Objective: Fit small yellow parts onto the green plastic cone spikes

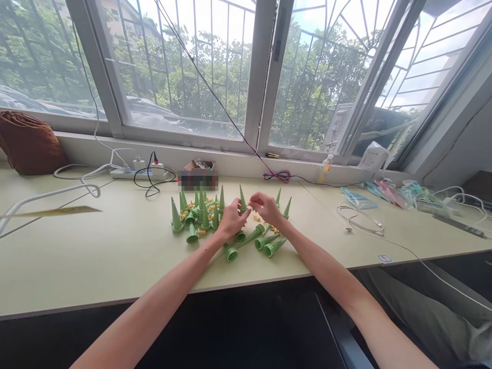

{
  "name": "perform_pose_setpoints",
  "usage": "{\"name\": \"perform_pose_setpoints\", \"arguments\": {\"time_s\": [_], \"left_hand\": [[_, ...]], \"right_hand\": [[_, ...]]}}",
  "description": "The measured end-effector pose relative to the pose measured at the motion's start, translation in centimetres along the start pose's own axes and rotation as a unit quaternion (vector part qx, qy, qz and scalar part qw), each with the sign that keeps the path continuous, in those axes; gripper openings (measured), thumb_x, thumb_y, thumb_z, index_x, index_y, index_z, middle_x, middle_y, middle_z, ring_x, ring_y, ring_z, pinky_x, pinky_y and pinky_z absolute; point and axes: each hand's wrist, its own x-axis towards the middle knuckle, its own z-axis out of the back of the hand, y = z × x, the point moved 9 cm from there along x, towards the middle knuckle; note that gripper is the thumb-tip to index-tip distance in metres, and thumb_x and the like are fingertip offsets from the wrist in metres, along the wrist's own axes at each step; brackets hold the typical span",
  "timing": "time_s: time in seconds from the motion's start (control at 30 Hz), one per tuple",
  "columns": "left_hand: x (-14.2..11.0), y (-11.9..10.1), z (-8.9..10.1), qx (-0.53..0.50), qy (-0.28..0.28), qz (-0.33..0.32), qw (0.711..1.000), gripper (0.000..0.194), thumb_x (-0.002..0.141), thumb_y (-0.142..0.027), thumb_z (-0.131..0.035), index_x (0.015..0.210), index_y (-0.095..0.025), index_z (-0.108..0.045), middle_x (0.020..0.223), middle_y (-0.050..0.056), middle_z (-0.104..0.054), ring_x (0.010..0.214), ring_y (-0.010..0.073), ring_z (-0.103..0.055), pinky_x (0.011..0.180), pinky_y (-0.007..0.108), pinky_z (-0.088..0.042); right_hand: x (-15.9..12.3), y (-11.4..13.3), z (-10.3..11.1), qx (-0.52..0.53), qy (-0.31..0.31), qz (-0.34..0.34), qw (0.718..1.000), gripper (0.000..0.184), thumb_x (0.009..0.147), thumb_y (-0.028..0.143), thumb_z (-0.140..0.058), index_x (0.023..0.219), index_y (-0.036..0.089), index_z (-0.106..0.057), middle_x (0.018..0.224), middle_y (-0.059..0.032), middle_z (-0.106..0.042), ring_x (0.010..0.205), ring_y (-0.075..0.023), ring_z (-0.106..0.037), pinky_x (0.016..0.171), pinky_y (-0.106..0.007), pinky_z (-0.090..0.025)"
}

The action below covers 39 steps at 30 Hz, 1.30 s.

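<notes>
My left hand [231,219] is closed around a green plastic cone-shaped spike [242,193], held with its tip up above the table. Close beside it, the thumb and fingers of my right hand [266,206] are pinched together at the spike's side; what they hold, if anything, is too small to make out. Several more green spikes stand upright to the left, such as one spike [176,218] at the group's edge. Others lie on their sides in front, among them a spike [272,248] with its open threaded end toward me. Small yellow plastic pieces [201,232] are scattered among them.
Behind the spikes stands a small cardboard box [198,177], partly blurred. A power strip [134,175] with cables lies at the back left. To the right are a white cable [359,218], plastic bags [392,193] and a bottle [325,169]. The table's front edge runs beneath my forearms.
</notes>
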Motion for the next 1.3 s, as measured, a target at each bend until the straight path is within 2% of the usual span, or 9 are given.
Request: {"name": "perform_pose_setpoints", "arguments": {"time_s": [0.27,0.43,0.67,0.8,1.07,1.3], "left_hand": [[-0.15,0.06,-0.25,0.01,0.007,-0.02,1.0,0.026,0.081,-0.038,-0.059,0.087,-0.019,-0.044,0.071,0.001,-0.06,0.046,0.0122,-0.058,0.039,0.022,-0.041],[-0.23,-0.24,-0.16,0.016,0.002,-0.027,1.0,0.029,0.081,-0.043,-0.06,0.085,-0.019,-0.044,0.07,0.0,-0.06,0.045,0.012,-0.058,0.04,0.022,-0.041],[-0.1,-0.09,-0.06,0.019,0.005,-0.039,0.999,0.034,0.081,-0.048,-0.061,0.085,-0.018,-0.047,0.08,0.003,-0.062,0.045,0.0107,-0.058,0.039,0.022,-0.041],[-0.06,-0.31,0.08,0.008,0.001,-0.036,0.999,0.037,0.082,-0.051,-0.059,0.093,-0.016,-0.05,0.088,0.006,-0.063,0.046,0.0103,-0.059,0.039,0.022,-0.044],[-0.03,-0.65,0.5,-0.04,-0.016,-0.006,0.999,0.045,0.085,-0.056,-0.054,0.101,-0.014,-0.051,0.087,0.006,-0.062,0.046,0.0111,-0.061,0.041,0.023,-0.046],[0.04,-0.29,0.35,-0.053,-0.009,0.009,0.998,0.047,0.084,-0.058,-0.053,0.101,-0.015,-0.051,0.076,0.003,-0.063,0.047,0.0128,-0.062,0.042,0.023,-0.045]], "right_hand": [[-0.2,-0.29,-0.14,0.044,-0.004,-0.029,0.999,0.015,0.082,0.033,-0.057,0.079,0.019,-0.053,0.059,0.0037,-0.054,0.051,-0.0103,-0.049,0.053,-0.024,-0.042],[-0.12,-0.52,-0.1,0.033,-0.009,-0.044,0.998,0.019,0.083,0.037,-0.057,0.078,0.02,-0.053,0.052,0.005,-0.051,0.047,-0.0101,-0.048,0.05,-0.023,-0.04],[-0.15,-0.65,-0.28,0.004,-0.002,-0.049,0.999,0.022,0.086,0.04,-0.056,0.077,0.02,-0.054,0.051,0.005,-0.052,0.046,-0.0104,-0.049,0.053,-0.023,-0.041],[-0.09,-0.53,-0.32,-0.017,0.006,-0.033,0.999,0.024,0.089,0.04,-0.051,0.08,0.019,-0.058,0.054,0.0043,-0.053,0.05,-0.0104,-0.05,0.055,-0.022,-0.041],[-0.01,0.21,-0.09,0.004,0.036,0.009,0.999,0.022,0.089,0.034,-0.05,0.099,0.019,-0.063,0.087,-0.0047,-0.066,0.067,-0.0125,-0.06,0.066,-0.026,-0.049],[-0.06,-0.31,-0.22,0.028,0.037,-0.006,0.999,0.02,0.088,0.03,-0.049,0.095,0.017,-0.062,0.065,0.001,-0.058,0.055,-0.0105,-0.052,0.06,-0.025,-0.047]]}}
